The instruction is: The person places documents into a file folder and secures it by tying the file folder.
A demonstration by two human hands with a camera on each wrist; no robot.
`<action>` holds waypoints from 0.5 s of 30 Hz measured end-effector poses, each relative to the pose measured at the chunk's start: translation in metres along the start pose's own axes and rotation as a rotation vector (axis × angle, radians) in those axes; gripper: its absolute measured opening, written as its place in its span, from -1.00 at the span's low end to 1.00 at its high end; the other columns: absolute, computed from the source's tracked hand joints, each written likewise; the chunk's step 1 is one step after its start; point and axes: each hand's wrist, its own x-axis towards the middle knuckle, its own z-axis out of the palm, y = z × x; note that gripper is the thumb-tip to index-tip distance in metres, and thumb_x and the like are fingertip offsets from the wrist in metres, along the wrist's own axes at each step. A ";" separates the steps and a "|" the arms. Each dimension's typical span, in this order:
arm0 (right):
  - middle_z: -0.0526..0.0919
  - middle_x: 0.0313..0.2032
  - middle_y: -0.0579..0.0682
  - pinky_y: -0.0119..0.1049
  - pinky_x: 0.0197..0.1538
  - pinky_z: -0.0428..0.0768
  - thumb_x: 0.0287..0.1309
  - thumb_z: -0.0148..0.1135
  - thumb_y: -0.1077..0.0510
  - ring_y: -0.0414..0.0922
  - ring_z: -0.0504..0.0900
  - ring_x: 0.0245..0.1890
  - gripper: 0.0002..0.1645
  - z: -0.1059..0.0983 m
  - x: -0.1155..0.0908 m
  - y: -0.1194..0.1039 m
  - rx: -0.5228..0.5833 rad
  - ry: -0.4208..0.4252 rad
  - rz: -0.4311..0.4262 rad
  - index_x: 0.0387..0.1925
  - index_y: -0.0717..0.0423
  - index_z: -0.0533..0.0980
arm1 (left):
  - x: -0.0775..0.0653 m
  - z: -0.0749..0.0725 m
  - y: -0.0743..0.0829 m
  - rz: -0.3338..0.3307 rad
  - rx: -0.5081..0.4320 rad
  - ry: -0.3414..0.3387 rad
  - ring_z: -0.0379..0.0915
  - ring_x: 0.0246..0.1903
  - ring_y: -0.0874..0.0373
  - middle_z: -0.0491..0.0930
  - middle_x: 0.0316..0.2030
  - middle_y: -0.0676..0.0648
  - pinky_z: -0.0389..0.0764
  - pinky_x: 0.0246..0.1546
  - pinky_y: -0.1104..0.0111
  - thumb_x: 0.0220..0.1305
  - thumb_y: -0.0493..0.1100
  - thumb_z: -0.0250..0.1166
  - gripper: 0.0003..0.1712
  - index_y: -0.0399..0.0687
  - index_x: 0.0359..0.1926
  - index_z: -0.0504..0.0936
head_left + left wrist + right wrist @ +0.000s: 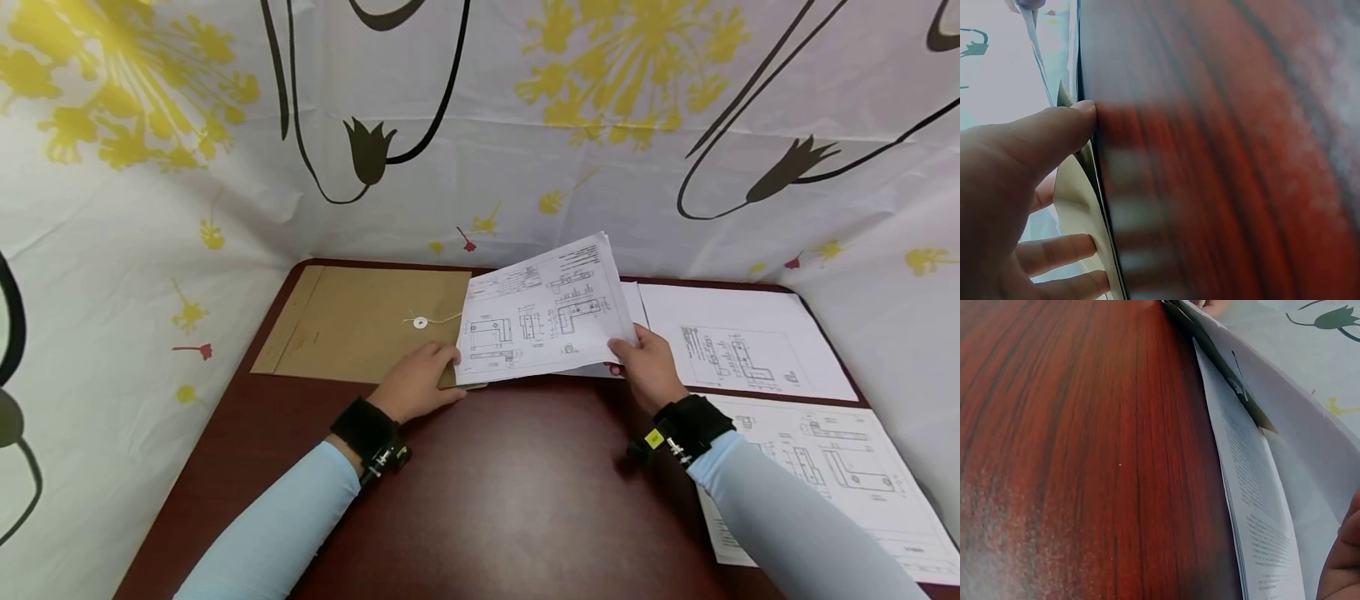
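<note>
A brown paper envelope [360, 317] with a round string fastener lies at the back left. My left hand [420, 379] holds its right end; in the left wrist view the thumb [1079, 119] lies along the envelope's parted edge [1075, 187]. Raised at a tilt, drawing sheets [540, 308] carry printed part outlines. My right hand [651, 367] pinches their lower right corner, thumb on top. Their left end overlaps the envelope, right by my left fingers. Under the raised sheets, the right wrist view shows a thin stack of printed text pages [1254, 506] on the table.
At the back right lies a white drawing sheet [750, 342]. Nearer me, partly under my right forearm, is another drawing sheet [832, 475]. A dark red wooden table [525, 500] bears everything, with a flower-patterned curtain [450, 125] close behind and at both sides.
</note>
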 end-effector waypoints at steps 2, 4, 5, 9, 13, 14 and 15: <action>0.39 0.26 0.27 -0.46 -0.38 0.56 0.49 -0.04 0.22 -0.24 0.55 -0.30 -0.42 0.001 0.000 0.001 0.009 0.006 0.001 0.45 0.29 0.21 | 0.000 0.001 0.000 0.005 0.009 0.000 0.43 0.21 -0.01 0.48 0.21 -0.12 0.45 0.24 0.12 0.20 0.22 0.42 -0.40 0.04 0.13 0.51; 0.40 0.26 0.28 -0.43 -0.38 0.57 0.49 -0.03 0.21 -0.24 0.57 -0.32 -0.42 0.003 -0.001 0.002 0.015 -0.013 0.001 0.45 0.29 0.20 | 0.001 0.002 0.001 0.009 0.017 -0.001 0.42 0.21 -0.01 0.48 0.21 -0.11 0.44 0.24 0.12 0.21 0.21 0.41 -0.40 0.04 0.15 0.51; 0.40 0.26 0.28 -0.43 -0.37 0.58 0.50 -0.03 0.21 -0.25 0.57 -0.32 -0.42 0.004 -0.002 0.004 0.018 -0.030 0.000 0.45 0.28 0.20 | 0.001 0.002 0.001 0.011 0.021 -0.001 0.42 0.20 -0.01 0.48 0.21 -0.11 0.44 0.24 0.12 0.22 0.21 0.41 -0.41 0.05 0.16 0.51; 0.43 0.28 0.22 -0.39 -0.29 0.64 0.52 -0.03 0.18 -0.23 0.62 -0.21 -0.42 0.011 -0.006 0.008 0.032 -0.112 -0.011 0.47 0.20 0.18 | 0.002 0.002 0.004 0.024 0.040 0.000 0.43 0.17 0.00 0.47 0.19 -0.09 0.45 0.23 0.14 0.24 0.20 0.39 -0.43 0.05 0.15 0.52; 0.43 0.28 0.20 -0.38 -0.23 0.66 0.53 -0.03 0.20 -0.22 0.63 -0.11 -0.43 0.017 -0.007 0.009 0.066 -0.136 -0.019 0.47 0.17 0.18 | 0.000 0.001 0.006 0.032 0.047 0.001 0.43 0.18 0.00 0.46 0.20 -0.09 0.46 0.23 0.15 0.27 0.18 0.38 -0.44 0.04 0.16 0.52; 0.43 0.28 0.20 -0.38 -0.22 0.66 0.52 -0.03 0.21 -0.22 0.64 -0.11 -0.43 0.019 -0.007 0.009 0.077 -0.135 -0.017 0.47 0.17 0.18 | 0.000 0.001 0.006 0.034 0.051 0.003 0.42 0.19 -0.01 0.46 0.21 -0.09 0.45 0.23 0.15 0.27 0.18 0.38 -0.45 0.04 0.16 0.52; 0.43 0.29 0.21 -0.38 -0.22 0.66 0.52 -0.03 0.22 -0.22 0.64 -0.10 -0.43 0.020 -0.007 0.009 0.080 -0.136 -0.015 0.47 0.16 0.18 | -0.001 0.001 0.005 0.035 0.053 0.004 0.42 0.19 -0.01 0.46 0.21 -0.09 0.45 0.23 0.15 0.27 0.18 0.38 -0.45 0.04 0.16 0.52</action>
